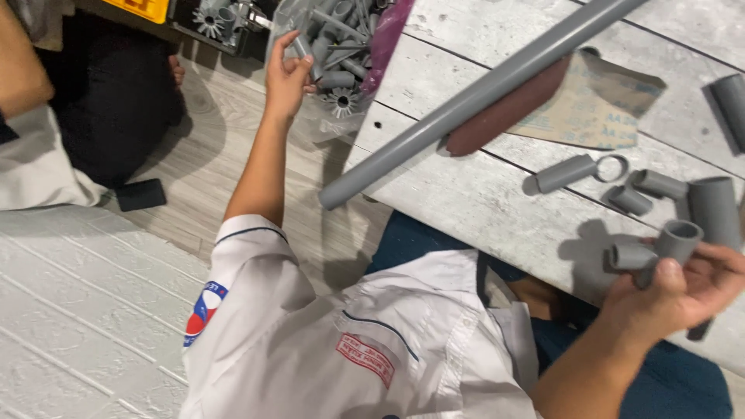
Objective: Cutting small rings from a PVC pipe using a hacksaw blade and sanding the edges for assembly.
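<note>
My left hand (285, 77) reaches up into a clear plastic bag (341, 54) full of grey pipe bits and star-shaped parts, and its fingertips pinch a short grey tube (301, 48). At the right edge my right hand (675, 291) grips a small bundle of short grey pipe pieces (667, 244), with one open end facing up. Between the two hands a long grey pipe (481, 93) lies slantwise across the white board table (481, 202).
A sheet of sandpaper (597, 105) lies under the long pipe. Several short pipe pieces (566, 172), a ring (613, 167) and a wider tube (714, 209) lie on the table. Another person (46, 116) sits at the far left, near a black object (141, 194) on the wooden floor.
</note>
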